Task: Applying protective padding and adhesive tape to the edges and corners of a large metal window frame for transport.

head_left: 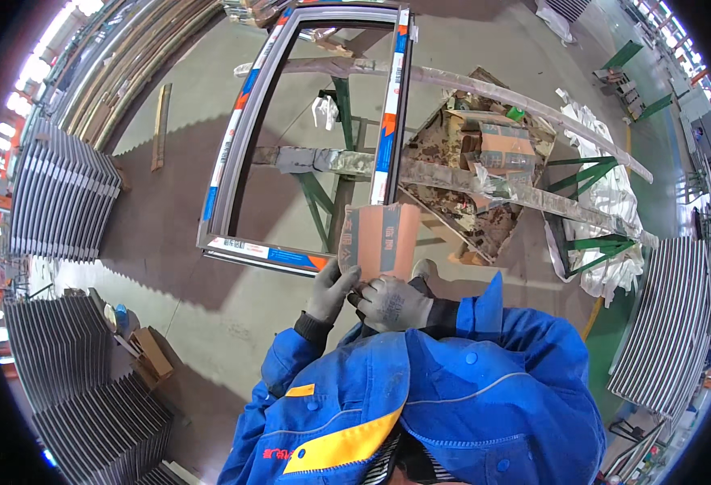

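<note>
Both my hands wear grey gloves and are close together in front of my chest. A brown piece of cardboard (404, 234) with dark printed bands stands up from them. My left hand (331, 293) pinches its lower left corner. Curled at the bottom edge is my right hand (393, 304), its fingers closed on the cardboard. Just beyond is a large dark rectangular frame (232, 145), its faces covered with white, blue and orange film. The cardboard hides the frame's near right corner. The frame rests across two wrapped rails (347, 164).
Green legs (345, 113) support the rails. Under them at right sits a patterned board (440, 153) with cardboard scraps, beside white sheeting (614, 194). Stacked grey profiles (60, 194) stand at left, with another stack (669, 323) at right. An open carton (151, 353) lies at lower left.
</note>
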`<state>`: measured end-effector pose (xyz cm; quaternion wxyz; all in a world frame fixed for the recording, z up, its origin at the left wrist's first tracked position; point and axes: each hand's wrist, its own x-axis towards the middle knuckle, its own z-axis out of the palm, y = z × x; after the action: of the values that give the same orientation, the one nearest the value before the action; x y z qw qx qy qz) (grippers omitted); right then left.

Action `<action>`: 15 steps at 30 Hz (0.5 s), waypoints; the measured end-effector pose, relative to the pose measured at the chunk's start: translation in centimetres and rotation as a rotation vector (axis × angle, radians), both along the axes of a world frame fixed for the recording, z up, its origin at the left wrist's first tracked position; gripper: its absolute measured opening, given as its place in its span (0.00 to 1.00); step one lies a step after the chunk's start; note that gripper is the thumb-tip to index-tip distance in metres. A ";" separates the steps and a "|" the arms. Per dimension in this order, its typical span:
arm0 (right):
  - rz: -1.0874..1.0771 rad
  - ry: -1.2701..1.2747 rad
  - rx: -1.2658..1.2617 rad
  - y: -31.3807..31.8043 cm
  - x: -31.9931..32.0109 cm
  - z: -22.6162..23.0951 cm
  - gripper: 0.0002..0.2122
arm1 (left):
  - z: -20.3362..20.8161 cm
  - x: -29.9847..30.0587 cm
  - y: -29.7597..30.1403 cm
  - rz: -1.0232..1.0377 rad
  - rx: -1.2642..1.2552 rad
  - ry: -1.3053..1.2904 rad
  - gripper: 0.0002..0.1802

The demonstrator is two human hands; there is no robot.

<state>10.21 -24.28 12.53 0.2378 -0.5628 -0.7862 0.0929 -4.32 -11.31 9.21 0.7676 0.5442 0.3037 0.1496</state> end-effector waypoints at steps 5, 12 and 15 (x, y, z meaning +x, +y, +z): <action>0.044 -0.024 -0.159 0.6 -1.4 -0.6 0.18 | -2.9 -1.9 0.2 0.063 -0.036 0.076 0.18; -0.267 0.443 -0.190 -2.1 1.7 -2.6 0.25 | -5.0 -2.6 1.8 0.072 -0.029 0.032 0.14; -0.721 0.665 0.099 -2.9 3.5 -6.4 0.20 | -4.8 -2.0 1.4 0.178 -0.143 -0.065 0.15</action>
<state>13.68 -27.14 6.17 0.5194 -0.7268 -0.4265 0.1416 -6.31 -9.93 4.39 0.7976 0.4538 0.3356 0.2128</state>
